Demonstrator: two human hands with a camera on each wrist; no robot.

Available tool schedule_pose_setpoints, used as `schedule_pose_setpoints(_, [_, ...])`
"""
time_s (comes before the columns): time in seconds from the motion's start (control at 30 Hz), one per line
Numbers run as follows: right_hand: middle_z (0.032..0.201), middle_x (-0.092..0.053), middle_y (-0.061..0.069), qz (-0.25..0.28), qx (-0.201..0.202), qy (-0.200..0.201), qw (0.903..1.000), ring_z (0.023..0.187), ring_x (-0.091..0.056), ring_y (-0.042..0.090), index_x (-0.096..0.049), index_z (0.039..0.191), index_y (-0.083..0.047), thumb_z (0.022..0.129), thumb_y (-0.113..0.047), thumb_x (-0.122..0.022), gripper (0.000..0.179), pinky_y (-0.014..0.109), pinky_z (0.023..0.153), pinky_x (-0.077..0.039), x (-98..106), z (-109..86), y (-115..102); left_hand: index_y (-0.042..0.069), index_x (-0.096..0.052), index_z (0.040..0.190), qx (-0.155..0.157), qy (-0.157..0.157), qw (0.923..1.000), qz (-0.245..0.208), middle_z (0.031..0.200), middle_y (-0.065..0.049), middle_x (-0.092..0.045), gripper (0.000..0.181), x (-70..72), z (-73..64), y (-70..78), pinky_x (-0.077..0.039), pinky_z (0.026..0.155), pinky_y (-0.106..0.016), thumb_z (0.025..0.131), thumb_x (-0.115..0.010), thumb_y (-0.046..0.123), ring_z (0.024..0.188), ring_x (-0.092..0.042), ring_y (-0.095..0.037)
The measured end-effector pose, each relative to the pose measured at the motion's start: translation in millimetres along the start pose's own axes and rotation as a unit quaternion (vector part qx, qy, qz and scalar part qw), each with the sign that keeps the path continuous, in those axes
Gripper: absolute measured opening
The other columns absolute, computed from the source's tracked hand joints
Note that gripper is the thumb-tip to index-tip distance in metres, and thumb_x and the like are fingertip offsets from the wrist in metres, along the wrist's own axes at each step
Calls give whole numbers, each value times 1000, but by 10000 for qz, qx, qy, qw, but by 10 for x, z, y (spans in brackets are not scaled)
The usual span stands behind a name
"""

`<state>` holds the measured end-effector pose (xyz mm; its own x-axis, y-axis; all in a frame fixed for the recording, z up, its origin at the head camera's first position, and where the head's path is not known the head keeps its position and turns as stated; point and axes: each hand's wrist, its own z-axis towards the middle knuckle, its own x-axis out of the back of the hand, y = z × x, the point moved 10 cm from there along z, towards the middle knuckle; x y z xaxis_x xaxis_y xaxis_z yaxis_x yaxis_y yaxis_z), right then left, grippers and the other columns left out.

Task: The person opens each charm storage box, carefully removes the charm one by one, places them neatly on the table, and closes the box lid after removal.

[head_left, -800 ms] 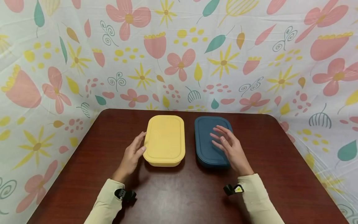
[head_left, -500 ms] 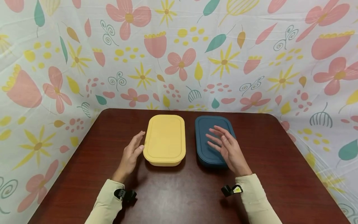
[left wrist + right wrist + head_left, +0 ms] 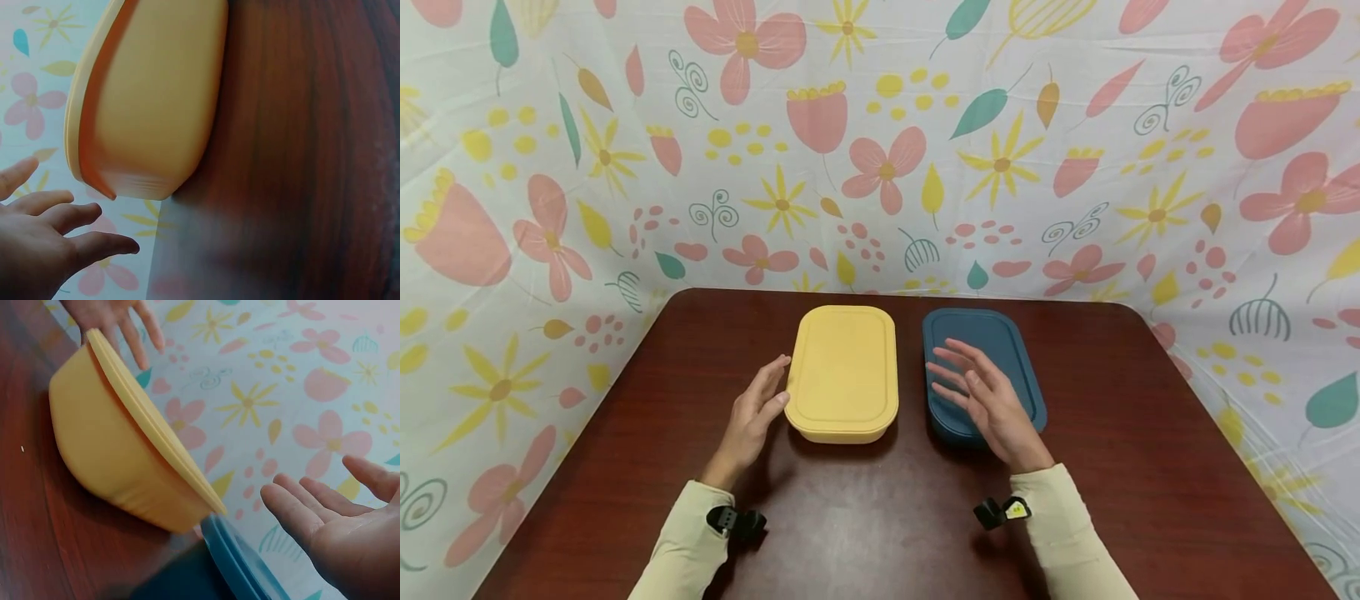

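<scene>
A yellow rectangular container (image 3: 842, 371) with its lid on stands near the middle of the table. Beside its left wall is my left hand (image 3: 751, 421), fingers spread and relaxed; in the left wrist view the fingertips look apart from the yellow container (image 3: 150, 94). To the right stands a dark blue lidded container (image 3: 1017, 367) of similar shape. My right hand (image 3: 992, 406) hovers over it, palm facing left and fingers loosely extended, hiding part of its lid. Nothing is in this hand in the right wrist view, where the blue container (image 3: 187, 575) shows below.
Both containers stand on a dark red-brown wooden table (image 3: 865, 517) with a narrow gap between them. A floral cloth (image 3: 880, 167) hangs behind the table and along its sides. Each wrist wears a black strapped camera (image 3: 992, 513).
My right hand has shifted left across the blue container, uncovering the lid's right edge. My left hand has stayed nearly in place, and both containers stand where they were.
</scene>
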<state>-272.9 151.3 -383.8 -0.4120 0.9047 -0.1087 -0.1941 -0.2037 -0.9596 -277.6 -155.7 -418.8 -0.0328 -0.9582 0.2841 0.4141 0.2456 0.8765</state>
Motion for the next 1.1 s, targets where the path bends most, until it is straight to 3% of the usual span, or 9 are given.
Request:
schedule_pose_setpoints(0.23, [160, -34, 17, -14, -76, -330, 9994, 149, -34, 39, -27, 159, -13, 110, -18, -39, 51, 34, 114, -46, -256, 60, 82, -1, -38, 153, 78, -219, 9995, 207, 158, -23, -39, 57, -46, -32, -24, -28, 120, -47, 99, -56, 8, 151, -31, -41])
schedule_pose_setpoints(0.4, [163, -29, 18, -307, 24, -345, 9989, 153, -24, 41, -24, 159, -9, 107, -9, -45, 57, 30, 116, -41, -429, 103, 117, 2, -35, 155, 233, -352, 9986, 331, 163, -19, -33, 63, -60, -57, -82, -27, 120, -49, 98, -60, 10, 152, -28, -38])
schedule_pose_setpoints(0.53, [166, -26, 15, -902, 120, -149, 9957, 156, -20, 36, -23, 160, -6, 102, -6, -54, 66, 38, 121, -33, -535, 132, 160, 9, -33, 157, 437, -497, 9966, 481, 166, -16, -28, 68, -63, -71, -157, -31, 119, -54, 97, -63, 16, 152, -29, -36])
schedule_pose_setpoints(0.77, [167, -22, 12, -2465, 10, 193, 9690, 157, -16, 33, -25, 160, -15, 94, -21, -71, 81, 61, 124, -20, -699, 150, 349, 17, -30, 159, 657, -828, 9929, 541, 165, -14, -31, 84, -81, -86, -253, -39, 113, -61, 88, -74, 21, 148, -37, -36])
schedule_pose_setpoints(0.93, [169, -15, 13, -3020, -342, 390, 9519, 159, -3, 33, -26, 160, -26, 86, -35, -79, 91, 72, 120, -14, -753, 173, 513, 16, -28, 160, 593, -1035, 9909, 630, 165, -12, -32, 101, -112, -63, -271, -32, 117, -62, 78, -86, 24, 147, -41, -33])
schedule_pose_setpoints(1.1, [171, -1, 13, -3374, -648, 406, 9382, 158, 4, 36, -24, 161, -25, 76, -44, -87, 107, 75, 117, -17, -782, 217, 689, 16, -26, 160, 476, -1278, 9849, 1063, 168, -12, -25, 115, -152, -33, -302, -34, 118, -58, 68, -94, 29, 149, -37, -32])
